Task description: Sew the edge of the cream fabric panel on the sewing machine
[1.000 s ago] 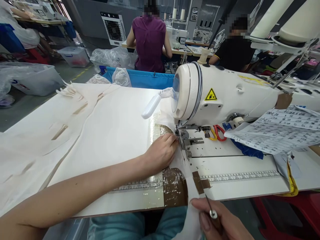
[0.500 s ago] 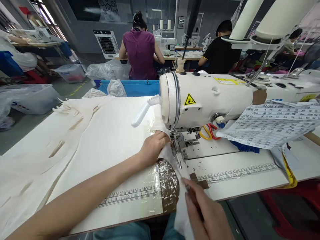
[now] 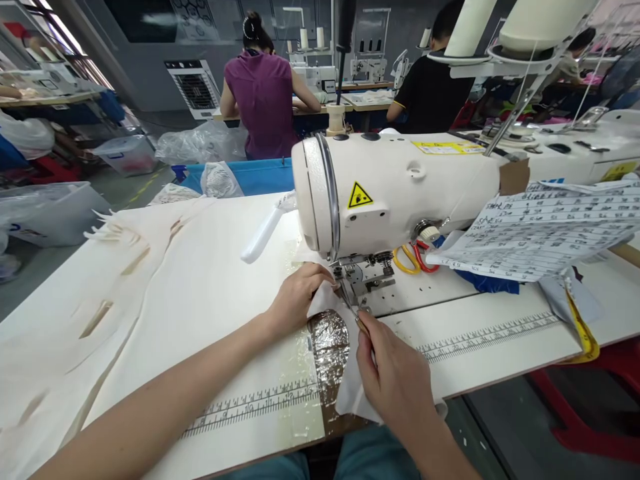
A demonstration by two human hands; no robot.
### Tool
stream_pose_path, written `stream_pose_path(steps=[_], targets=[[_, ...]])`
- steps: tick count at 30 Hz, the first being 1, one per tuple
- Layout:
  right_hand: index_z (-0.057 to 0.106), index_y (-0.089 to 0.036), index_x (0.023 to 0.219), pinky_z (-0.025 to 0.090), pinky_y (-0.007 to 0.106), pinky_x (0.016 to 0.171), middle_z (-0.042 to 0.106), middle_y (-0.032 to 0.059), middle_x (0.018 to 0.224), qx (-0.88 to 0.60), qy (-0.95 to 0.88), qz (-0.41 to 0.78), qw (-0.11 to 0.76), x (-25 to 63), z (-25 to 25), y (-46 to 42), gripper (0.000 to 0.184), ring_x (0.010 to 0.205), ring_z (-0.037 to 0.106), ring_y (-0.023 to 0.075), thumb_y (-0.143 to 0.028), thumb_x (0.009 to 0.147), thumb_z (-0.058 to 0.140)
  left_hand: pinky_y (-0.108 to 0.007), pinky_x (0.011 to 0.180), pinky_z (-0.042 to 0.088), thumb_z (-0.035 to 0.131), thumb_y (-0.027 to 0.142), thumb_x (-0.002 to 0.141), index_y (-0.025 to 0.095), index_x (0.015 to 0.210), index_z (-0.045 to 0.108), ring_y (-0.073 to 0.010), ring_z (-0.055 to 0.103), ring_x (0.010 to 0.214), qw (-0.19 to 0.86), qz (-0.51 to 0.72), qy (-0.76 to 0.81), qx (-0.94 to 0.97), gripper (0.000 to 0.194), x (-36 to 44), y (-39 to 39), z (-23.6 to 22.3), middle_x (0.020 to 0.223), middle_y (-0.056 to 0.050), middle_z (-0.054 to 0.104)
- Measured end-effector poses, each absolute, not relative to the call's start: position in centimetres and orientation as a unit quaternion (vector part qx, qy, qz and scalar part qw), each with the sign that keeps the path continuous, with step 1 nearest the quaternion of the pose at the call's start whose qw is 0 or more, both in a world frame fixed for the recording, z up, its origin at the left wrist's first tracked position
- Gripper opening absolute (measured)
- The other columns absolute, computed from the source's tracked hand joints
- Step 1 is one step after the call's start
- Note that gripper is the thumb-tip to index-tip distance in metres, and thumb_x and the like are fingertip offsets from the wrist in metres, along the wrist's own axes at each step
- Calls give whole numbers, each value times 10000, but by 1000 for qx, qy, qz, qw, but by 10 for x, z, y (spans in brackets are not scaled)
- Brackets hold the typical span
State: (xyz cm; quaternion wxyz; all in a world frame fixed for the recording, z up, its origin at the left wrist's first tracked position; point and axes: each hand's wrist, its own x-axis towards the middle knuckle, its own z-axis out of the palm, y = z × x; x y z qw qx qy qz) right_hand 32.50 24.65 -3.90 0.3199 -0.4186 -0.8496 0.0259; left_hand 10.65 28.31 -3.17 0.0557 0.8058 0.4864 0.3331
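Note:
My left hand (image 3: 300,293) is closed on the white fabric (image 3: 324,298) just left of the presser foot of the sewing machine (image 3: 395,193). My right hand (image 3: 393,360) grips slim metal tweezers (image 3: 351,305), whose tips reach the fabric edge close to the needle area. Below and beside that hand, the loose end of the fabric hangs over a brown taped patch (image 3: 331,347) at the table's front. My fingers partly hide where the fabric meets the presser foot.
White fabric pieces (image 3: 115,293) spread over the table's left side. Scissors with yellow and red handles (image 3: 415,258) lie behind the needle area, near a handwritten paper sheet (image 3: 545,230). Thread cones (image 3: 540,27) stand above. Two people sew beyond a blue bin (image 3: 250,177).
My right hand has moved up and forward from the table's front edge, bringing the tweezers to the needle area. My left hand still holds the fabric; the view has shifted slightly.

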Motion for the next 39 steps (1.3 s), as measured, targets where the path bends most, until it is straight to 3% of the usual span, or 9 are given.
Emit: stream_pose_path(steps=[9,17,27,35,39], targets=[[652,-87,1166,472,265,528,780,95,942,-419,-849,17,323,317,-39,252,323,688,735,191,-158,976,402,-333,780,552,513,212,950,181,932,613,-194,642,927,32,342,493,799,106,108,286,-39,972,-73,678],[657,-102,1147,465,248,500,781,80,904,-417,-849,-18,322,315,-39,253,350,671,726,159,-187,1024,341,-287,658,514,509,214,954,179,943,569,-176,606,820,-18,346,490,800,71,111,289,-42,920,-61,652],[661,-81,1155,495,271,507,785,74,915,-421,-845,-21,328,316,-42,251,349,689,737,180,-168,1008,356,-271,681,516,541,211,968,186,841,551,-148,608,792,45,380,497,778,130,112,288,-38,871,-30,649],[659,-79,1155,489,261,504,786,89,901,-430,-846,-27,315,312,-40,252,361,678,740,176,-170,1012,341,-295,699,546,509,153,968,161,907,584,-171,610,846,-29,354,447,821,97,110,288,-38,914,-69,653],[617,-80,1190,530,262,554,786,106,950,-425,-842,-5,332,327,-39,236,322,731,756,197,-179,998,379,-335,733,564,442,103,967,130,979,618,-193,596,907,-31,306,427,850,178,109,282,-31,984,-108,639]])
